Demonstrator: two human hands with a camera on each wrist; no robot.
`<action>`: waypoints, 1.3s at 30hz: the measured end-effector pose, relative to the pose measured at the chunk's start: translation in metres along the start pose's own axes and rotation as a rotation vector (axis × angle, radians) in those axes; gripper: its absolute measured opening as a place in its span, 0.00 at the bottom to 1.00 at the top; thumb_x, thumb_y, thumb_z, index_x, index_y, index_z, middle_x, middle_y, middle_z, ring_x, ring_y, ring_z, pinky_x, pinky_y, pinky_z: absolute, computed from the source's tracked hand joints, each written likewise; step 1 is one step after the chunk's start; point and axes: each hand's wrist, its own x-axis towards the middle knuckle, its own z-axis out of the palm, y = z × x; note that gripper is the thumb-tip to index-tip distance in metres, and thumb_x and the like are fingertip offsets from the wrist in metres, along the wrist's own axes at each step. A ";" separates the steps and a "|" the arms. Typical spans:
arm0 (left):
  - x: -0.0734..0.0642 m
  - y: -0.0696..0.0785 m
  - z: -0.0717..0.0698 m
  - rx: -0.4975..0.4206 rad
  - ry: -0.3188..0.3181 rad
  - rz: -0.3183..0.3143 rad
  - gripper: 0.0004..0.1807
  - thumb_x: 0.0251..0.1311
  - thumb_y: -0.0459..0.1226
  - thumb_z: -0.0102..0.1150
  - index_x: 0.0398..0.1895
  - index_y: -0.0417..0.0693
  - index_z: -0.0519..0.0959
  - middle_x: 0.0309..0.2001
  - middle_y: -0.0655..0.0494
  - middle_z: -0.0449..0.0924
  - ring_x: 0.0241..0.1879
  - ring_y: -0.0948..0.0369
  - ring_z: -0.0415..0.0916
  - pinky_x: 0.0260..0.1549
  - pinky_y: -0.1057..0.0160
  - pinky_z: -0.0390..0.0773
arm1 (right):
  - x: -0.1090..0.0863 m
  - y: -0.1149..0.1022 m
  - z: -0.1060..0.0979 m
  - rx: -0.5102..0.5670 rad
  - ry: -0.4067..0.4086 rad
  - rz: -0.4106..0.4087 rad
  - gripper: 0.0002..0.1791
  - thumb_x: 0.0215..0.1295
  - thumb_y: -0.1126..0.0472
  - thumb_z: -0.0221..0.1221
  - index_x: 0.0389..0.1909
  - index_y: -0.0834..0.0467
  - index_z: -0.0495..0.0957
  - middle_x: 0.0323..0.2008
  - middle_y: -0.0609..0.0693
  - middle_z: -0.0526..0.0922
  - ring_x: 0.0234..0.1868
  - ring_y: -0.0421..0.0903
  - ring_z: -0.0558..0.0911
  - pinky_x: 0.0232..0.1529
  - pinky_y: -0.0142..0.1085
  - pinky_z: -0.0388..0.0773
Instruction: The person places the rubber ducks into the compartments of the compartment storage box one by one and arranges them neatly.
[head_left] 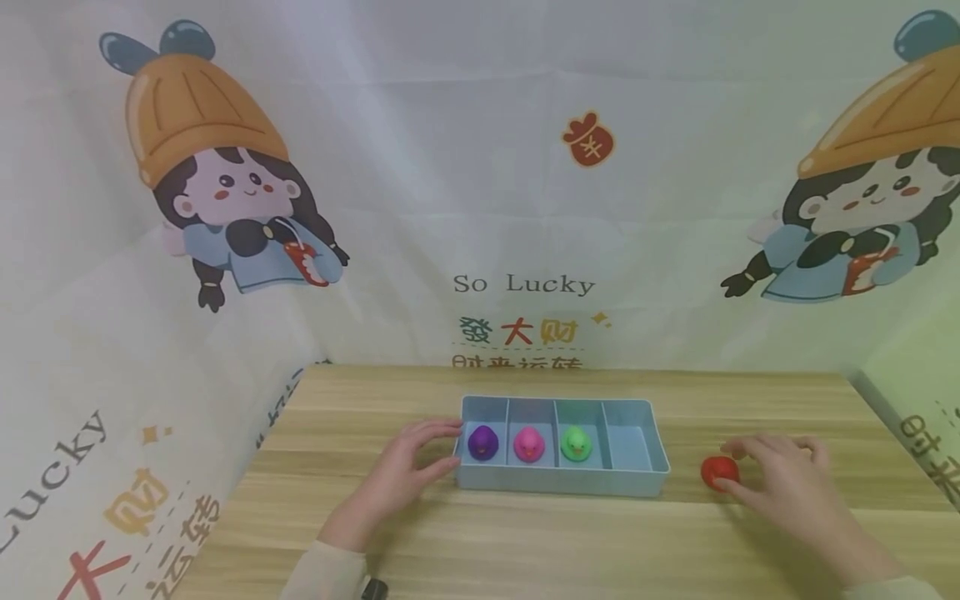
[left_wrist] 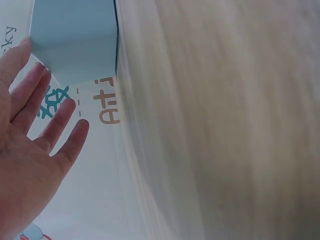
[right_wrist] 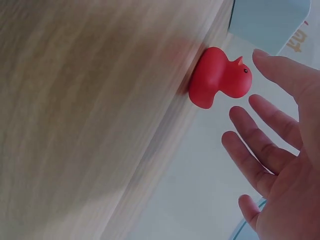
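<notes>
A pale blue divided tray (head_left: pixel 558 482) stands on the table with a purple duck (head_left: pixel 483 443), a pink duck (head_left: pixel 529 445) and a green duck (head_left: pixel 577 443) in its first three compartments from the left. The rightmost compartment holds nothing. My left hand (head_left: pixel 411 467) has its fingertips right at the tray's left end, fingers loosely extended. To the tray's right, a red rubber duck (right_wrist: pixel 215 80) sits upright on the wood. Around it spreads my right hand (right_wrist: pixel 285 145), thumb and fingers apart, with a gap showing between them and the duck in the right wrist view.
The light wooden table (head_left: pixel 525 542) ends at the back against a white cloth (head_left: pixel 420 167) printed with cartoon figures and lettering. More of this cloth hangs at the left and right sides. A small black object (head_left: pixel 374 589) shows beside the left sleeve.
</notes>
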 end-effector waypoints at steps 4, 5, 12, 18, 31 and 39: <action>0.000 0.000 0.000 0.008 -0.004 0.006 0.25 0.62 0.39 0.70 0.63 0.47 0.80 0.68 0.55 0.78 0.71 0.48 0.70 0.74 0.39 0.65 | 0.000 0.000 0.001 0.006 -0.015 0.002 0.20 0.47 0.51 0.80 0.38 0.52 0.85 0.40 0.51 0.89 0.45 0.60 0.84 0.52 0.62 0.60; 0.000 0.000 0.000 0.007 -0.006 0.002 0.25 0.62 0.39 0.70 0.63 0.47 0.80 0.68 0.55 0.78 0.71 0.48 0.70 0.74 0.39 0.65 | 0.000 0.000 0.002 0.006 -0.012 0.001 0.19 0.47 0.51 0.80 0.37 0.51 0.84 0.40 0.51 0.89 0.45 0.59 0.84 0.52 0.62 0.61; -0.002 -0.002 0.001 0.005 -0.010 -0.015 0.25 0.62 0.40 0.70 0.63 0.48 0.80 0.68 0.56 0.78 0.71 0.49 0.70 0.75 0.39 0.65 | 0.000 0.000 0.005 0.026 -0.038 -0.002 0.16 0.48 0.56 0.79 0.35 0.50 0.83 0.38 0.49 0.88 0.43 0.57 0.84 0.53 0.63 0.61; -0.002 -0.001 0.000 0.001 -0.011 -0.023 0.25 0.62 0.39 0.70 0.63 0.48 0.80 0.69 0.56 0.77 0.71 0.48 0.69 0.75 0.39 0.64 | 0.002 -0.001 0.008 0.023 -0.033 -0.013 0.17 0.48 0.58 0.79 0.35 0.50 0.82 0.38 0.48 0.88 0.43 0.55 0.83 0.53 0.62 0.61; -0.002 -0.002 0.000 0.012 -0.004 -0.005 0.25 0.62 0.39 0.70 0.63 0.49 0.80 0.68 0.57 0.78 0.71 0.49 0.70 0.75 0.40 0.65 | 0.004 -0.002 0.011 0.043 -0.054 -0.001 0.17 0.47 0.57 0.80 0.35 0.50 0.82 0.37 0.48 0.88 0.41 0.53 0.82 0.53 0.64 0.59; -0.001 0.002 -0.002 0.010 -0.008 -0.024 0.25 0.62 0.38 0.70 0.63 0.48 0.80 0.68 0.56 0.78 0.71 0.48 0.69 0.75 0.39 0.64 | 0.003 -0.002 0.013 0.032 0.006 -0.035 0.18 0.44 0.62 0.80 0.34 0.50 0.82 0.35 0.48 0.88 0.37 0.50 0.82 0.52 0.61 0.60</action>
